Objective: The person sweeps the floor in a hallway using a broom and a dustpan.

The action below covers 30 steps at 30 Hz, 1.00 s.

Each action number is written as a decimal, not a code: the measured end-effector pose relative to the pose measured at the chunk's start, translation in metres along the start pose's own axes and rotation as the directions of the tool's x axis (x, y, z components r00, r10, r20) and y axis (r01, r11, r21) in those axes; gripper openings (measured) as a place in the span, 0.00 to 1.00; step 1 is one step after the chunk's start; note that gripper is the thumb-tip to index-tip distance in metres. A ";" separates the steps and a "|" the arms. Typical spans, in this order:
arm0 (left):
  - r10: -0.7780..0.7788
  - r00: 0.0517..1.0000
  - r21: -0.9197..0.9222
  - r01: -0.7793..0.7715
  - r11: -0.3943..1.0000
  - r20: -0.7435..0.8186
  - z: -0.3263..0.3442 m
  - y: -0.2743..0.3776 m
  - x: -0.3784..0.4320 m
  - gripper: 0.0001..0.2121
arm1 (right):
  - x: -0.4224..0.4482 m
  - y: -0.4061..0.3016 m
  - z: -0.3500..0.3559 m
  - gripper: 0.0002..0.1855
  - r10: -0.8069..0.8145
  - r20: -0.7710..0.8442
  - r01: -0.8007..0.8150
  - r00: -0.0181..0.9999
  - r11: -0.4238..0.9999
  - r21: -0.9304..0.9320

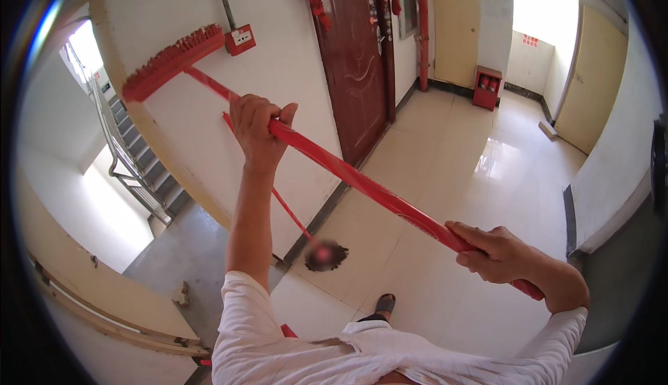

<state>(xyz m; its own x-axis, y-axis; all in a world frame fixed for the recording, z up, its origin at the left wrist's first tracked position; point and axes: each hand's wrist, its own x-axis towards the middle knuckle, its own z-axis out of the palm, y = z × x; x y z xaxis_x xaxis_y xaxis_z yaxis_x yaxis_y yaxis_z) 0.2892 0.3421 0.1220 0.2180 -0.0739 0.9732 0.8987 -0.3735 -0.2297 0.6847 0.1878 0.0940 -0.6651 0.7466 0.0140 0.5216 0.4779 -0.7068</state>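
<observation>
I hold a red push broom across my body with both hands, lifted off the floor. My left hand [258, 127] is wrapped around the handle close to the broom head [172, 67]. The bristles point up and away, close in view to a red wall box [241, 39]. Lower down, my right hand [496, 257] grips the red broom handle [360, 179] near its end, thumb laid along it. Beyond my left forearm a mop with a thin red handle [288, 208] leans on the white wall, its dark head [326, 255] on the tiles.
A dark red door [357, 61] stands in the wall ahead, beside a red pipe [422, 30]. Farther off is a red fire extinguisher cabinet [486, 87]. Stairs with a metal railing [122, 155] rise at left. A stone chunk [180, 293] lies by the doorway.
</observation>
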 end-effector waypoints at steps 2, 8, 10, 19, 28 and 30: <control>0.036 0.999 0.013 -0.036 0.999 0.001 0.036 0.002 -0.001 0.16 | 0.006 0.017 -0.024 0.25 0.077 0.013 -0.078 0.997 0.997 0.015; 0.068 0.998 -0.119 -0.067 0.991 0.007 0.152 0.016 0.000 0.16 | 0.022 0.048 -0.076 0.24 0.331 -0.038 -0.324 0.943 0.937 0.128; 0.084 0.993 -0.174 -0.068 0.982 0.087 0.194 0.014 -0.007 0.15 | 0.037 0.068 -0.085 0.24 0.380 -0.090 -0.355 0.921 0.910 0.214; 0.139 0.977 -0.055 -0.131 0.990 0.159 0.245 0.057 0.039 0.14 | 0.016 0.158 -0.158 0.21 0.048 -0.556 -0.333 0.830 0.842 -0.425; 0.030 0.993 0.156 -0.012 0.988 -0.114 0.255 0.017 0.069 0.15 | 0.045 0.118 -0.203 0.25 -0.496 -0.511 -0.365 0.702 0.366 -0.856; -0.067 0.996 0.100 0.073 0.992 -0.054 0.281 0.012 0.055 0.15 | 0.052 0.095 -0.201 0.24 -0.495 -0.487 -0.410 0.720 0.263 -0.873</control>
<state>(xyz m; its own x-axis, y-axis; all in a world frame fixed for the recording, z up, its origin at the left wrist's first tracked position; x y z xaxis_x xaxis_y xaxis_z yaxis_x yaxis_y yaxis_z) 0.4188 0.5937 0.1687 0.1360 -0.0983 0.9858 0.9459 -0.2831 -0.1587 0.8075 0.3648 0.1694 -0.4768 0.5263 0.7040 0.8764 0.2236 0.4265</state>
